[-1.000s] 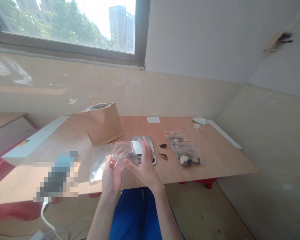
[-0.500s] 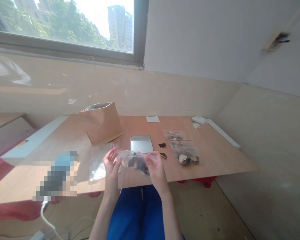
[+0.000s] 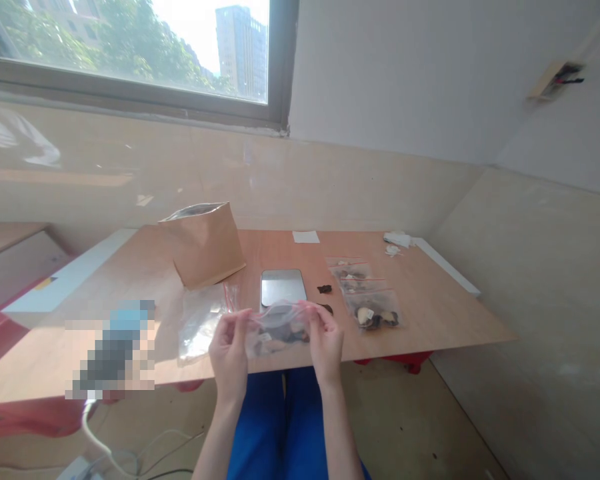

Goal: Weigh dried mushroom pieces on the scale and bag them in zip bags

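Note:
A clear zip bag (image 3: pixel 280 337) with dark and pale dried pieces inside hangs between my hands at the table's front edge. My left hand (image 3: pixel 230 340) pinches its upper left corner, and my right hand (image 3: pixel 326 337) pinches the upper right one. The bag's mouth gapes a little between them. Just behind it lies a small flat scale (image 3: pixel 283 288) with a silver top, bare of any load. Two dark dried pieces rest right of the scale; the farther dark piece (image 3: pixel 325 289) shows whole, while the nearer dark piece (image 3: pixel 326 309) is partly covered by my right hand.
Several filled zip bags (image 3: pixel 375 313) overlap on the right. Flat clear bags (image 3: pixel 203 327) lie on the left, before an open brown paper pouch (image 3: pixel 205 247). A white paper (image 3: pixel 306 237) and crumpled tissue (image 3: pixel 397 239) lie at the back. A pixelated object (image 3: pixel 115 347) with a cable is far left.
My left hand has moved from beside the bag onto its upper left corner. The bag is now stretched level between both hands, its mouth parted, and my right hand has shifted slightly right.

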A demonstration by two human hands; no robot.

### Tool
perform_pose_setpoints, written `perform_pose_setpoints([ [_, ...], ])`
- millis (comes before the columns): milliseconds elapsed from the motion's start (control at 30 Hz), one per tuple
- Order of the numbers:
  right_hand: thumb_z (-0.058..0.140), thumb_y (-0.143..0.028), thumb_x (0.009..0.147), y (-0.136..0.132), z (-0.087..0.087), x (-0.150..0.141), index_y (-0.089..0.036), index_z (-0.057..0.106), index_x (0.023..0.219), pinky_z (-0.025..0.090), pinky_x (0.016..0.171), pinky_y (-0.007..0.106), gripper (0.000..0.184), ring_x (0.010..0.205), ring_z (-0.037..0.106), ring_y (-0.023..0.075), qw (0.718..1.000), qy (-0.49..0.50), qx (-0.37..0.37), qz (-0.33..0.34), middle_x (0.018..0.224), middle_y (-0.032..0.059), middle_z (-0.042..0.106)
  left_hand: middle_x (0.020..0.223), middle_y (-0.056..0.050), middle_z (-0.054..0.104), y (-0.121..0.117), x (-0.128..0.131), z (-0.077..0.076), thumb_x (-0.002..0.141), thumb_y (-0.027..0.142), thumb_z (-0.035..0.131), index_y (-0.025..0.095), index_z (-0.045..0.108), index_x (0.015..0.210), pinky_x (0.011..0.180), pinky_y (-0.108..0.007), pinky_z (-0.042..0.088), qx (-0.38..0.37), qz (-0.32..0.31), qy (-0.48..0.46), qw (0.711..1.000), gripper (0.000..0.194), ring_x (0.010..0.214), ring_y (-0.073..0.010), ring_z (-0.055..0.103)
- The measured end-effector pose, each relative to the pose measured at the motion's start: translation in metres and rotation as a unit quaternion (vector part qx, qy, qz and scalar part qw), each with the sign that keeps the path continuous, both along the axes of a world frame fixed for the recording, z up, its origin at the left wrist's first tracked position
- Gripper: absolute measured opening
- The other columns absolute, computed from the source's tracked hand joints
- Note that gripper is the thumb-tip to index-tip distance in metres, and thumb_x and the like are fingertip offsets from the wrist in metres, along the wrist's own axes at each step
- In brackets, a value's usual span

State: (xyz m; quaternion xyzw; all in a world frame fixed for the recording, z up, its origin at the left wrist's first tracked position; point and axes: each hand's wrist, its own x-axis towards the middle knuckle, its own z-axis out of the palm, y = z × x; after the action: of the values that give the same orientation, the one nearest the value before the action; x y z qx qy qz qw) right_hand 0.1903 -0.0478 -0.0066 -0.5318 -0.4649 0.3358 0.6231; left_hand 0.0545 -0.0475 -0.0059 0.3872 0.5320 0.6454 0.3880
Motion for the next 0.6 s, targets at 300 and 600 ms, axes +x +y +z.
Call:
perform_pose_setpoints([
  [300,0.052,-0.052,0.084,-0.0013,-0.0036,0.0014,-0.018,0.069,0.093,0.047,0.055,0.024,0.039,0.055,0.057,0.0133,0.996,0.071,-0.015,-0.052,0.073,0.0051,0.071,0.072,-0.002,0.064,0.0031,-0.0092,-0.0008,0.073,0.057,0.060,0.017,0.066,0.085,0.061,-0.023,0.046,-0.014,-0.042,-0.052,0.998,0.042,0.064,-0.0137,0.057],
  [600,0.066,-0.050,0.074,0.0005,-0.0053,0.0010,-0.016,0.060,0.079,0.048,0.061,0.024,0.034,0.059,0.060,0.0133,0.987,0.157,-0.022,-0.024,0.069,0.0057,0.071,0.063,0.001,0.057,-0.0013,-0.0079,0.0056,0.069,0.049,0.068,0.016,0.064,0.071,0.054,-0.019,0.041,-0.009,0.004,-0.112,0.994,0.033,0.059,-0.0095,0.050],
])
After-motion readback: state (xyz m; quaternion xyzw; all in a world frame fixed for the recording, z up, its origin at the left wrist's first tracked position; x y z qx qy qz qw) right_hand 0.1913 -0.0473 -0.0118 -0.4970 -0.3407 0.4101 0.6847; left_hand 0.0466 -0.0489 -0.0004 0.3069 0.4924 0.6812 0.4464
